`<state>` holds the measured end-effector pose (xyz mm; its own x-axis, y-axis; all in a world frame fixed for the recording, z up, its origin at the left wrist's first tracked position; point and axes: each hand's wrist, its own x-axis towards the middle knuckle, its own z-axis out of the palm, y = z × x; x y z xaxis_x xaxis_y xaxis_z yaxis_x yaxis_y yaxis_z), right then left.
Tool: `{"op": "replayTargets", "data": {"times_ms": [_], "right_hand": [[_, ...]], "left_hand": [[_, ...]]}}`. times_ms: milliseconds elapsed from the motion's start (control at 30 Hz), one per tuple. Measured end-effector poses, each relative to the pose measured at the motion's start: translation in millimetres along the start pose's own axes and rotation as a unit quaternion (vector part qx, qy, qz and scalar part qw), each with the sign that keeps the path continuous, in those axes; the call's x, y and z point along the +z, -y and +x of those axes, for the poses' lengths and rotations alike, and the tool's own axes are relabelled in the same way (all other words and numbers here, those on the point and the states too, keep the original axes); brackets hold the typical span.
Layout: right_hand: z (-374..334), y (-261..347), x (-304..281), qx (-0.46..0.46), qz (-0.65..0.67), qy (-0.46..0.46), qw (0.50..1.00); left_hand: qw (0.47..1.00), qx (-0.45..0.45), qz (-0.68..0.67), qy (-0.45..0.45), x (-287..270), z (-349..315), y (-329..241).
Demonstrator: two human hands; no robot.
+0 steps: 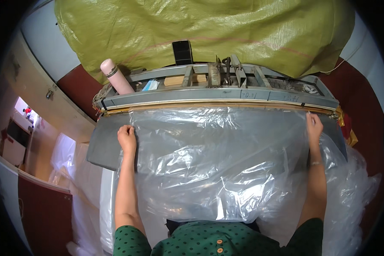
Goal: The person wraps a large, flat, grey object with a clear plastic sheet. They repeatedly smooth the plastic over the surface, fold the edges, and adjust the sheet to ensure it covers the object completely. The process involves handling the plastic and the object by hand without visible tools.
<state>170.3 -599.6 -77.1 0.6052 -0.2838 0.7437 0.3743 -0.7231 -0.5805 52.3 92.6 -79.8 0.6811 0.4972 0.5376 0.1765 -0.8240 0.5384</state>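
Observation:
A wide clear plastic sheet (217,158) lies over a grey padded work surface (106,138) and hangs down toward my body. Its far edge reaches a long metal bar frame (175,97) with a tan strip along its front. My left hand (127,138) is closed at the sheet's left edge, its fingers curled on the film. At the sheet's far right corner my right hand (314,126) pinches the film between thumb and fingers, close to the bar. Both arms are stretched forward, wide apart.
Standing in the frame at left is a pink bottle (116,77); a dark phone (182,52) leans behind it, against a yellow-green woven cover (209,25). A metal clamp (227,70) sits mid-frame. More loose plastic (350,192) bunches at right. A door (47,81) is at left.

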Motion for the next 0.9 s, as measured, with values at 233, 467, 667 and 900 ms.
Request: {"op": "replayTargets", "data": {"times_ms": [233, 467, 667, 900], "right_hand": [[-121, -31, -197, 0.092, -0.241, 0.008, 0.966], [-278, -127, -308, 0.24, -0.388, 0.39, 0.8], [-94, 36, -208, 0.068, -0.329, 0.277, 0.9], [-7, 318, 1, -0.12, 0.182, 0.546, 0.809]], "left_hand": [[0.987, 0.019, -0.159, 0.033, 6, -42, -53], [0.944, 0.056, -0.291, 0.142, 2, -100, -130], [0.921, 0.176, -0.333, 0.097, -39, -85, -128], [0.746, -0.065, -0.612, 0.255, -95, -103, -137]]}}
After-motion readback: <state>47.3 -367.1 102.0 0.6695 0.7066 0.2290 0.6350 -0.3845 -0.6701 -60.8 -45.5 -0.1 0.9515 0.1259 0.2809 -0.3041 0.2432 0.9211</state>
